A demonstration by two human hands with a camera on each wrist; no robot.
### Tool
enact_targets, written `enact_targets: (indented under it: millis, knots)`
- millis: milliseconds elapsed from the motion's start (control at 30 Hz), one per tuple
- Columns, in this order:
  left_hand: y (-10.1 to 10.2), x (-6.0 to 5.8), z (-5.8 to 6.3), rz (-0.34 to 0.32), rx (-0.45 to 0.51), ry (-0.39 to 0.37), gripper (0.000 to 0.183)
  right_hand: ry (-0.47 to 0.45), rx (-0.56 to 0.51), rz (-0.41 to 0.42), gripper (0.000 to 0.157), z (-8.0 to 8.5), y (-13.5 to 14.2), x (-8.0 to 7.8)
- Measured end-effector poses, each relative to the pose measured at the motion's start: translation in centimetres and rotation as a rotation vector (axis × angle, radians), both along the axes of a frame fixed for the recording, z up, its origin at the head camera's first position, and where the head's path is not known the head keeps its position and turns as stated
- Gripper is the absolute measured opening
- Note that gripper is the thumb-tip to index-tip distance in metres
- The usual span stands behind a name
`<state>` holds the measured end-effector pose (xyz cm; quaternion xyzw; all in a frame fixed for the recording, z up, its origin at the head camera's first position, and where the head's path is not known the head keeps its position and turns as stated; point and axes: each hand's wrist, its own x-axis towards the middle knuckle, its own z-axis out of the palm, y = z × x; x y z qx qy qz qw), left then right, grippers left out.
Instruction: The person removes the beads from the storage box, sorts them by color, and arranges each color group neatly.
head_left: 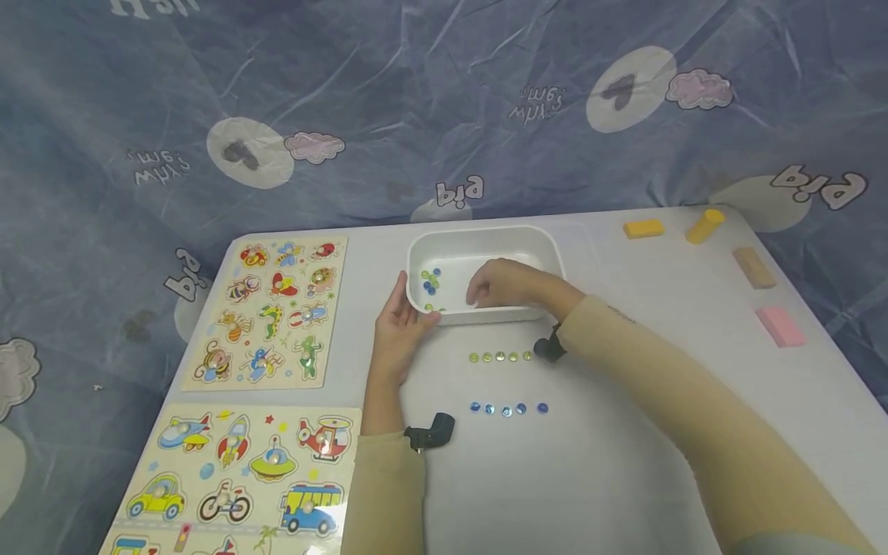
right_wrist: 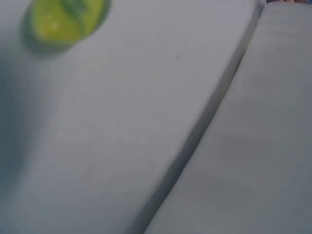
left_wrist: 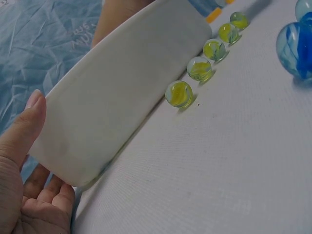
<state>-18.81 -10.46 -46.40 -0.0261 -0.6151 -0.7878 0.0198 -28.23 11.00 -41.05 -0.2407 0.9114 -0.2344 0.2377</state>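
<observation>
The white tray point(head_left: 486, 247) is a shallow rounded-corner rectangular bin, upright on the table at about twelve o'clock from the person. Loose green and blue marbles point(head_left: 430, 281) lie inside near its nine o'clock end. Just outside its six o'clock wall runs a row of yellow-green marbles point(head_left: 500, 356), with a row of blue marbles point(head_left: 508, 408) parallel, farther toward six o'clock.

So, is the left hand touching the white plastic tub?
Touching. The left wrist view shows the left hand with its thumb against the white plastic tub at its end wall; the head view agrees.
</observation>
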Motion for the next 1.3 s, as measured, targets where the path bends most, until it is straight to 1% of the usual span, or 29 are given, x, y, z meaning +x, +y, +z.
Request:
enact_targets:
  millis: [333, 500, 667, 800, 900, 1067, 1167, 1300]
  knots:
    - [0.0, 0.0, 0.0, -0.004, 0.007, 0.001, 0.092, -0.033, -0.022, 0.056, 0.016, 0.1, -2.9, -0.1]
    - [0.0, 0.1, 0.0, -0.006, 0.023, -0.01, 0.092, -0.027, 0.015, 0.082, 0.016, 0.1, -3.5, -0.3]
    - [0.0, 0.1, 0.2, -0.008, 0.015, -0.012, 0.092, -0.023, 0.054, 0.083, 0.014, 0.3, -3.7, -0.3]
    - [-0.2, 0.1, 0.3, -0.01, 0.01, -0.003, 0.092, 0.034, 0.083, 0.099, 0.013, 0.4, -3.7, -0.3]
    - [-0.2, 0.1, 0.3, -0.002, -0.004, 0.003, 0.093, 0.11, 0.108, 0.127, 0.012, 0.6, -3.7, -0.4]
    - [-0.3, 0.0, 0.2, 0.005, -0.031, -0.003, 0.091, 0.222, 0.088, 0.153, 0.013, 1.3, -3.3, -0.3]
    - [-0.2, 0.0, 0.2, 0.005, -0.033, -0.007, 0.091, 0.251, 0.062, 0.162, 0.014, 1.7, -2.8, -0.2]
    - [-0.1, 0.1, 0.1, 0.005, -0.03, -0.004, 0.091, 0.262, 0.042, 0.15, 0.017, 2.4, -2.0, 0.3]
